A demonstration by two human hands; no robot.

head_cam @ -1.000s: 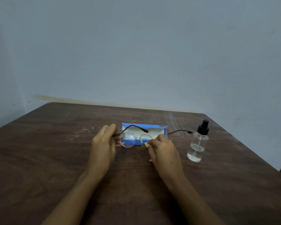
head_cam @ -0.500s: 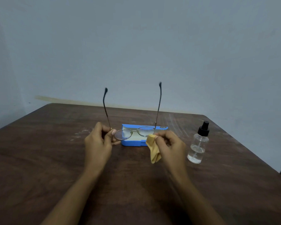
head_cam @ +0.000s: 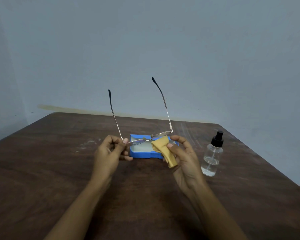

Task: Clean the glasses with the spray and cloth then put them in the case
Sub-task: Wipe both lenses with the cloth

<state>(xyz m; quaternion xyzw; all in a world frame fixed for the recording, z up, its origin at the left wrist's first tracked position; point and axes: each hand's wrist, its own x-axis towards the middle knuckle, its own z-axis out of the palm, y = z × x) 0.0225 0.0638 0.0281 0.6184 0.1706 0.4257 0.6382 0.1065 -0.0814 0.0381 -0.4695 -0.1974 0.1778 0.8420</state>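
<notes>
Over case (head_cam: 140,150), hands pinching glasses (head_cam: 146,138), perhaps cloth-wrapped.

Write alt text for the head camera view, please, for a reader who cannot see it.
Two hands hold glasses above an open blue case: the left hand pinches one lens edge, the right hand wipes with a yellow cloth. A spray bottle stands on the wooden table.

A dark brown wooden table (head_cam: 59,179) is seen, marked with pale scuffs near its far edge. An open blue case (head_cam: 140,154) is set on it near the middle. A clear spray bottle (head_cam: 211,158), black-capped, is stood upright well right of the case.
</notes>
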